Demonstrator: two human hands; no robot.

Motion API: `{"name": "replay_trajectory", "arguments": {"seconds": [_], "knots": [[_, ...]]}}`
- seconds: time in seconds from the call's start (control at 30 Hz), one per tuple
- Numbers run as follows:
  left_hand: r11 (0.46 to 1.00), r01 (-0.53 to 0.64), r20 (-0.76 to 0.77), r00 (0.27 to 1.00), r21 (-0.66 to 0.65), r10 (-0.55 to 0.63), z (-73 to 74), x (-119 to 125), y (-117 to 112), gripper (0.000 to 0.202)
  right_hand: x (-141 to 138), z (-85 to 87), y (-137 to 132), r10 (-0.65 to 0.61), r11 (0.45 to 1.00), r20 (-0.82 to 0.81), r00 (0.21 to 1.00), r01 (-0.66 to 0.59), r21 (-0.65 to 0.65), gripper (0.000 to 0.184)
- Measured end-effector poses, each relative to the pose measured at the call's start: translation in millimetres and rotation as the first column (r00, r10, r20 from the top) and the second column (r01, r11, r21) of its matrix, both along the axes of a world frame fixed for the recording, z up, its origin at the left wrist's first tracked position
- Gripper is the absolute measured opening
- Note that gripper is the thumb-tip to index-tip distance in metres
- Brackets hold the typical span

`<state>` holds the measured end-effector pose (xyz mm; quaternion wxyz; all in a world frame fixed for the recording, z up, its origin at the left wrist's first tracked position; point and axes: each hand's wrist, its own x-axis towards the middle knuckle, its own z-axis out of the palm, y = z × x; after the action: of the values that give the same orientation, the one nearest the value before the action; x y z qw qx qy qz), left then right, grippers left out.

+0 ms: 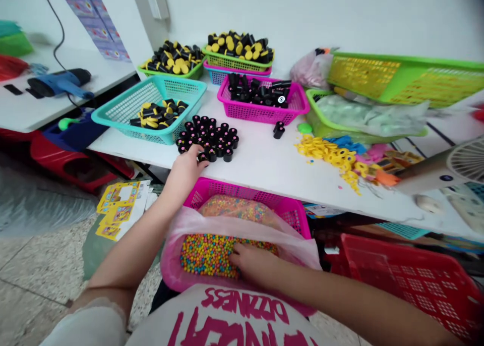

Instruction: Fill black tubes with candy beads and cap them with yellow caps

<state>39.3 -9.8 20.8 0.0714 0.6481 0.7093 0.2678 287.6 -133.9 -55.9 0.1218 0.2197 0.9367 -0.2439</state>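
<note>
Below, a pink basket (247, 192) holds beads (206, 255) — right hand (253, 263) in them.

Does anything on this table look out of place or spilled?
The big green mesh basket at the back right sits tilted rather than flat, leaning above a smaller green basket. Nearby, yellow plastic rings lie loose in a straggling heap on the tabletop, outside any basket.

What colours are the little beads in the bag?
Mixed yellow, orange, green, blue and pink beads, best seen in the head view.
</note>
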Motion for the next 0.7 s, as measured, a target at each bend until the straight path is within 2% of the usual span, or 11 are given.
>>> {"name": "replay_trajectory", "arguments": {"seconds": [0.07,0.13,0.2,0.27,0.33,0.4,0.43,0.5,0.6,0.7], "knots": [[1.000,-0.003,-0.033,0.999,-0.024,0.002,0.5,3.9,3.3,0.037,-3.5,-3.8,1.7,0.027,1.000,-0.031,0.999,-0.027,0.001,0.016],[1.000,0.003,-0.071,0.997,-0.029,-0.005,6.7,7.1,-2.6,0.047,-5.8,-9.3,4.2,0.049,0.999,-0.081,0.995,-0.051,-0.019,0.016],[1.000,0.005,-0.125,0.992,0.007,-0.004,19.5,12.6,-12.9,0.054,-7.1,-16.1,7.8,0.054,0.997,-0.111,0.992,-0.060,-0.052,0.018],[0.997,0.018,-0.140,0.990,0.078,-0.007,36.8,25.7,-18.5,0.052,-7.4,-22.4,12.2,0.047,0.994,-0.131,0.990,-0.059,-0.089,0.025],[0.987,0.107,-0.080,0.992,0.120,-0.097,52.3,50.8,-9.7,0.042,-6.7,-26.2,17.4,0.033,0.990,-0.151,0.988,-0.052,-0.129,0.028],[0.952,0.292,0.008,0.956,0.094,-0.294,58.9,87.4,17.9,0.032,-5.8,-27.5,22.7,0.017,0.986,-0.176,0.984,-0.046,-0.161,0.021],[0.921,0.383,0.031,0.922,0.071,-0.386,57.7,108.2,37.7,0.032,-5.3,-27.6,25.2,0.011,0.983,-0.193,0.981,-0.047,-0.179,0.019],[0.885,0.463,0.042,0.885,0.040,-0.465,47.7,149.8,82.4,0.047,-4.9,-27.9,29.3,0.006,0.973,-0.239,0.971,-0.061,-0.221,0.022],[0.941,0.332,0.122,0.938,-0.061,-0.323,26.8,198.9,139.6,0.059,-5.3,-29.5,32.8,-0.007,0.953,-0.297,0.955,-0.083,-0.290,0.030],[0.960,0.263,0.157,0.956,-0.092,-0.247,15.1,224.2,167.3,0.058,-5.2,-30.6,34.1,-0.044,0.943,-0.294,0.955,-0.058,-0.329,0.037]]}}
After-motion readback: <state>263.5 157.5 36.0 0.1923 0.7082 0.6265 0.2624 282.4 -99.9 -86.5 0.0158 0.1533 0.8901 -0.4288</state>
